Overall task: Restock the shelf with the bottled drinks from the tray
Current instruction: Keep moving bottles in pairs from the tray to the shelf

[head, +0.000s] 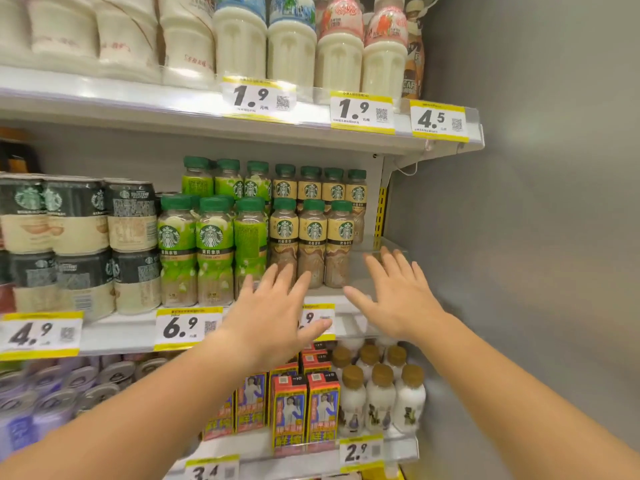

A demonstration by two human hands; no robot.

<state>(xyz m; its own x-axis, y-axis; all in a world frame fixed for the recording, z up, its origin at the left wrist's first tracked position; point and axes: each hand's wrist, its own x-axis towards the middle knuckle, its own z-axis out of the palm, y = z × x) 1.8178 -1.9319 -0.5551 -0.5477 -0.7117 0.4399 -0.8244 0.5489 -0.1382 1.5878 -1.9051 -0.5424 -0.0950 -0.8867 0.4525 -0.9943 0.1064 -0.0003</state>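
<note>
**Fingers (272, 282) straight and splayed on both hands, nothing held**

left hand (273, 313): back of hand up, fingertips at the lower bodies of the front-row tan-label bottles (313, 244). Touching or just short of them, can't tell from where I stand.
right hand (398, 296): same open spread, over the bare strip of the middle shelf (117, 332) just right of the tan-label bottles.

Where the stock is: tan-label bottles stand upright on that shelf, green caps, three across in front, more behind. green-label bottles (211, 247) are directly left of them, packed tight. stacked cans (79, 244) sit further left again. tray not in view, so no read on how much is left to load.

Handling, my estimate:
- Small full plastic bottles, moderate weight. One per hand is easy, two probably doable.
- Stiff at cap and shoulder. Mid-body wears a glossy sleeve, likely slick.
- Tall and narrow, so tippy. A shove near the top would probably domino the neighbours.
- Not fragile. A drop would dent, unlikely to burst.

Where to grip: wrap the waist just below the shoulder, thumb opposite fingers. In a tight row, pinch under the cap rim and lift straight up. To slide a row back, push low on the body with flat fingers, about where the left hand is.

Gap right of the tan-label bottles looks like the slot to fill.
</note>
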